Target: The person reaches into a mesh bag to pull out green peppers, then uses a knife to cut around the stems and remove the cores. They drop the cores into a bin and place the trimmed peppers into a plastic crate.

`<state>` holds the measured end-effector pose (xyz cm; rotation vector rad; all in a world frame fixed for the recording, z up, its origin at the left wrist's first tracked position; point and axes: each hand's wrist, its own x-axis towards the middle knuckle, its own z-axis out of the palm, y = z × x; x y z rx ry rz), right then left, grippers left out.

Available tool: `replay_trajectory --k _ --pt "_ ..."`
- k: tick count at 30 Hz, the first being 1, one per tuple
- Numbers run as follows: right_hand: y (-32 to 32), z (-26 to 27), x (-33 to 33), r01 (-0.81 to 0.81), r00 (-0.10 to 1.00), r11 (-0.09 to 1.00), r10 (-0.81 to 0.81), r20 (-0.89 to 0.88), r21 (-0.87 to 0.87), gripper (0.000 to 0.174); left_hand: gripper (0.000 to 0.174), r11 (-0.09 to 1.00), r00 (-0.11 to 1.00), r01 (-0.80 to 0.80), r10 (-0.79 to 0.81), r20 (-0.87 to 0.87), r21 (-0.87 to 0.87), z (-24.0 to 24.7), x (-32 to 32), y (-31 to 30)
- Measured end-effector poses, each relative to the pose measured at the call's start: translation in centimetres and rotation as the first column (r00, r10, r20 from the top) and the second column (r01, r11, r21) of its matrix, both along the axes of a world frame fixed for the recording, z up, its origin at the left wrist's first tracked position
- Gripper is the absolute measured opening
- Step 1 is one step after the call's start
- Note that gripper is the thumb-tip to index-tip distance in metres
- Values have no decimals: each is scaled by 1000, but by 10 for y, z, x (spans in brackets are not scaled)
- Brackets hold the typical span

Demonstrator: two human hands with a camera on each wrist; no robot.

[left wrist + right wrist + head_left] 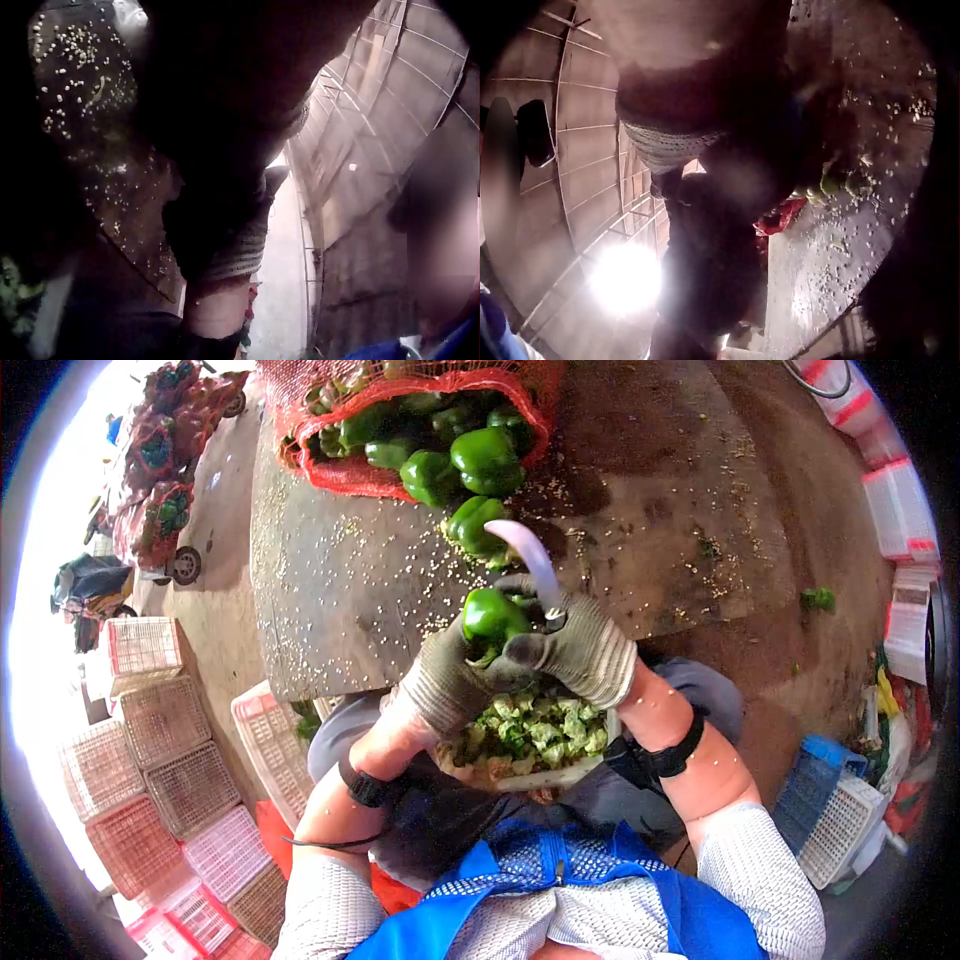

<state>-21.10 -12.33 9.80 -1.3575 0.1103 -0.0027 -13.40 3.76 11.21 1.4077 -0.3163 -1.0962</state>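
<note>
Both hands wear grey work gloves and meet over the front edge of a board in the head view. My left hand (448, 678) grips a green bell pepper (493, 618) from below and the side. In my right hand (592, 650) is a curved knife (528, 554), its pale blade pointing up and away; the right thumb lies against the pepper. Just beyond the hands, another bell pepper (474, 525) lies on the board. Under the hands, a light tray (550, 776) holds pale green pepper cores. Both wrist views are dark and hide the held things.
A red mesh sack (345, 485) spills bell peppers onto the seed-strewn board (340, 575). Plastic crates (165, 720) are stacked at left. More crates (830, 815) stand at right. A cart loaded with red sacks (150, 520) is at the far left.
</note>
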Motion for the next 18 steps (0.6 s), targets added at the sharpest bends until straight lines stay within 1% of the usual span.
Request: replay_trajectory --k 1,2,3,4,5,6,7,9,10,11,12,13,14,15,16,18 --pt "0 2 2 -19 1000 998 19 -8 52 87 57 1000 1000 -5 5 17 0 0 3 0" --pt "-1 3 3 -36 999 994 38 -16 103 85 56 999 991 41 -39 131 -12 2 5 1" --pt "2 -1 2 -35 999 997 36 -18 72 85 54 994 955 107 -111 273 30 5 7 3" --pt "4 -4 1 -33 999 999 34 -23 40 85 53 984 895 157 -176 410 78 9 8 5" --pt "5 3 0 -46 998 999 46 -38 5 84 51 960 788 206 -276 550 188 15 10 11" --pt "5 11 0 -60 997 998 59 -53 -30 83 50 924 652 232 -379 656 303 17 9 16" --pt "6 14 0 -71 997 989 68 -32 -131 81 47 918 645 238 -394 654 317 14 8 18" --pt "7 14 -4 -90 994 978 76 -80 -188 71 48 899 650 301 -438 621 319 17 11 23" --pt "9 13 -7 -95 994 980 83 -72 -175 69 49 890 653 328 -456 605 317 19 12 25" --pt "10 11 -8 -103 993 981 94 -64 -161 68 49 917 748 338 -398 531 211 21 9 26" --pt "11 11 -8 -113 993 983 106 -55 -148 66 47 933 809 339 -354 469 121 21 9 27" --pt "9 17 -9 -108 992 979 95 -82 -173 64 46 943 861 330 -315 399 32 20 12 26" --pt "9 23 -6 -116 985 986 99 -140 -117 63 45 948 904 314 -282 322 -54 20 14 26" --pt "9 29 -3 -118 975 991 105 -197 -60 63 40 954 948 297 -290 131 -38 20 14 26" --pt "9 32 -2 -116 961 993 112 -253 -4 62 38 950 948 308 -301 107 -51 16 19 26" --pt "8 22 -3 -132 967 991 128 -222 -6 61 37 957 947 280 -288 -140 -69 20 24 23"
